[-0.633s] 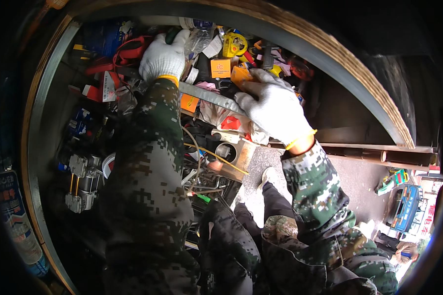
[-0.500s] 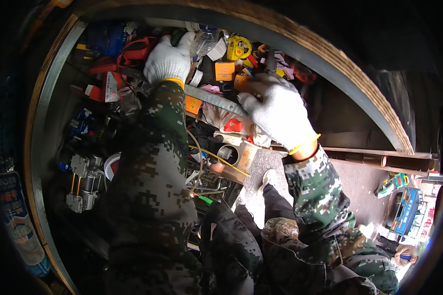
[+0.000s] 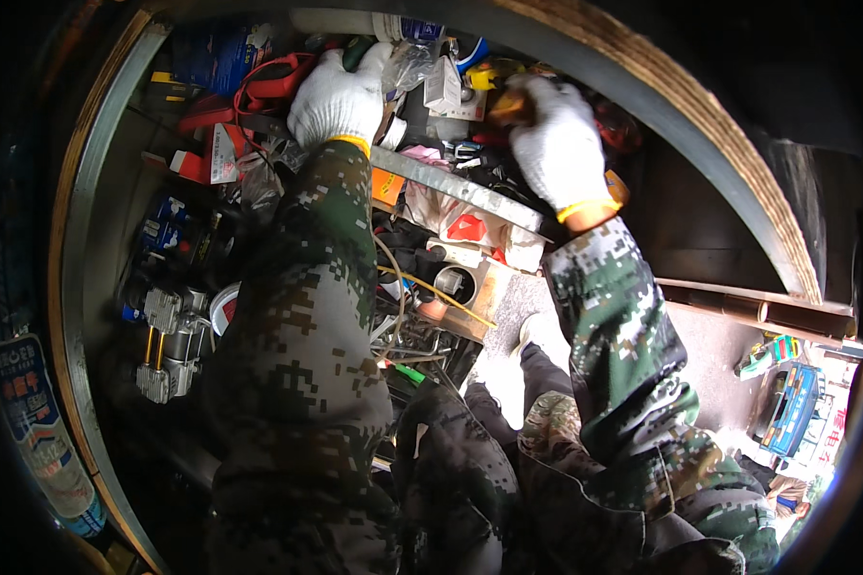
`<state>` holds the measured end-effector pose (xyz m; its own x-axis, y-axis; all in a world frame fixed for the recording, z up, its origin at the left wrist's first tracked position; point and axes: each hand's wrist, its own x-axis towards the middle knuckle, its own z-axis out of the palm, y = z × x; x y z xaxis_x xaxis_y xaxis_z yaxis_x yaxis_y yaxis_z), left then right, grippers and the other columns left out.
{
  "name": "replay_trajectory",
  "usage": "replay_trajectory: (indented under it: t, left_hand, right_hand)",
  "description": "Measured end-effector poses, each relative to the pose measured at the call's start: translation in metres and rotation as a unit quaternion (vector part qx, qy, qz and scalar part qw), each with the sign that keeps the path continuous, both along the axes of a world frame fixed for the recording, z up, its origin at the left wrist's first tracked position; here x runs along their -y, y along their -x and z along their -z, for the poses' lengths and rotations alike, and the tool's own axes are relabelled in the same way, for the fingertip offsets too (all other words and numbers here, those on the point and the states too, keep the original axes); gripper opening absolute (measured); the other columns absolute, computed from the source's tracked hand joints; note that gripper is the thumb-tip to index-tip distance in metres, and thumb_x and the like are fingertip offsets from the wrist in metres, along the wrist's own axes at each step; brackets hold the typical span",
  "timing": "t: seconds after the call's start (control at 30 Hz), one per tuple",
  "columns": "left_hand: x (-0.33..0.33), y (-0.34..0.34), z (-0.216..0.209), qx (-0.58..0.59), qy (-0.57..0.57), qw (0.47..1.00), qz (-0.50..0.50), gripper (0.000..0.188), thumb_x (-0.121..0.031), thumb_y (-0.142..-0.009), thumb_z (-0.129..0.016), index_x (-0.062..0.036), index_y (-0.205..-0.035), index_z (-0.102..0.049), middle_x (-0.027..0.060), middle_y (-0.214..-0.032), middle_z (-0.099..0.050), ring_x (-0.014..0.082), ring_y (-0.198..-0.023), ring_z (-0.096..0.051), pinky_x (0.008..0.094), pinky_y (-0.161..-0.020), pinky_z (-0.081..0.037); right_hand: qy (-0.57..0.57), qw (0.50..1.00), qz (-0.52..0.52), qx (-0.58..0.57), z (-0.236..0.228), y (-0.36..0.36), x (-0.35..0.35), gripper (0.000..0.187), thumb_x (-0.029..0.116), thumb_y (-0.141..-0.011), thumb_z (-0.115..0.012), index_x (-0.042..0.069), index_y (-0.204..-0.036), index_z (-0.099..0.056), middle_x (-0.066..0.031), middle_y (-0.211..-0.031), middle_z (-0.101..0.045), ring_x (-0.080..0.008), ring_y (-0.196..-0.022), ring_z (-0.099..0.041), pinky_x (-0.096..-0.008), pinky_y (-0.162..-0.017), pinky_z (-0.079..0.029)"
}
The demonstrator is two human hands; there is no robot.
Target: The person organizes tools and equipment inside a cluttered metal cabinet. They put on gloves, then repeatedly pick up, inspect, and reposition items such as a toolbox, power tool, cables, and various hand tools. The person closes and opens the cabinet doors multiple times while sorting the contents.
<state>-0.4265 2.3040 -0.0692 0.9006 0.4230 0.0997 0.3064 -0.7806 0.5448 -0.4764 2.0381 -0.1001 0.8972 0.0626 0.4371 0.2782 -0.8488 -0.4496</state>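
Observation:
My left hand [image 3: 340, 101], in a white knit glove, is closed at the back left of the cluttered shelf. A dark green rounded thing [image 3: 358, 53] shows between its thumb and fingers; its kind is not clear. My right hand [image 3: 558, 144], gloved alike, is bent around a small orange box [image 3: 514, 107], blurred and partly covered by the fingers. Just left of that hand lie a yellow tape measure [image 3: 484, 75], partly hidden, and a white carton [image 3: 442, 86]. Beside my left hand are a clear plastic bag [image 3: 412, 65] and a red tool with a cord [image 3: 278, 79].
A metal shelf edge [image 3: 460, 187] runs in front of both hands. Below it are an orange box [image 3: 386, 186], plastic bags and a yellow cable [image 3: 455, 299]. A curved plywood edge [image 3: 681, 125] arches overhead. A metal pump-like unit [image 3: 168, 340] stands at the left.
My right hand has moved up and back over the shelf with an orange box, and the other orange box left its place beside the tape measure. My left hand stays nearly where it was.

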Motion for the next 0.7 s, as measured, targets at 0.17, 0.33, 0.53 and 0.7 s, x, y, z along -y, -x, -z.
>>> replay_trajectory:
  t: [0.17,0.33,0.53,0.7]
  left_hand:
    - [0.001,0.001,-0.005,0.001,-0.008,1.000,-0.001,0.078,-0.083,-0.095,-0.063,-0.0175,-0.137,-0.075,0.0208,-0.122,-0.082,0.0449,-0.117,-0.077,0.0553,-0.103,-0.060]
    - [0.003,0.004,-0.004,0.011,-0.022,1.000,-0.010,0.078,-0.082,-0.095,-0.064,-0.0177,-0.136,-0.076,0.0213,-0.122,-0.082,0.0456,-0.116,-0.078,0.0554,-0.101,-0.061]
    - [0.002,0.002,-0.005,0.030,-0.040,0.999,-0.013,0.079,-0.083,-0.095,-0.063,-0.0174,-0.139,-0.074,0.0233,-0.123,-0.081,0.0470,-0.117,-0.077,0.0557,-0.101,-0.060]
    - [-0.001,0.002,-0.007,-0.021,-0.026,0.999,-0.010,0.082,-0.084,-0.096,-0.061,-0.0159,-0.140,-0.074,0.0239,-0.125,-0.080,0.0473,-0.120,-0.076,0.0561,-0.104,-0.059]
  right_hand:
    - [0.014,0.998,0.069,-0.005,-0.006,0.003,0.008,0.048,0.000,-0.088,-0.070,0.015,-0.132,-0.081,-0.0220,-0.130,-0.075,-0.0429,-0.123,-0.071,-0.0474,-0.112,-0.056]
    - [-0.023,0.999,0.047,-0.003,-0.026,0.028,0.004,0.046,0.004,-0.094,-0.064,0.012,-0.136,-0.080,-0.0219,-0.131,-0.078,-0.0410,-0.120,-0.074,-0.0449,-0.110,-0.057]
    - [-0.186,0.893,-0.266,-0.312,-0.038,0.000,-0.061,0.034,0.014,-0.102,-0.063,0.007,-0.132,-0.078,-0.0197,-0.118,-0.081,-0.0362,-0.104,-0.077,-0.0431,-0.093,-0.061]
    - [0.084,0.929,-0.352,-0.078,-0.003,-0.028,-0.074,0.018,0.008,-0.098,-0.064,0.002,-0.109,-0.076,-0.0228,-0.124,-0.072,-0.0445,-0.107,-0.075,-0.0500,-0.092,-0.061]
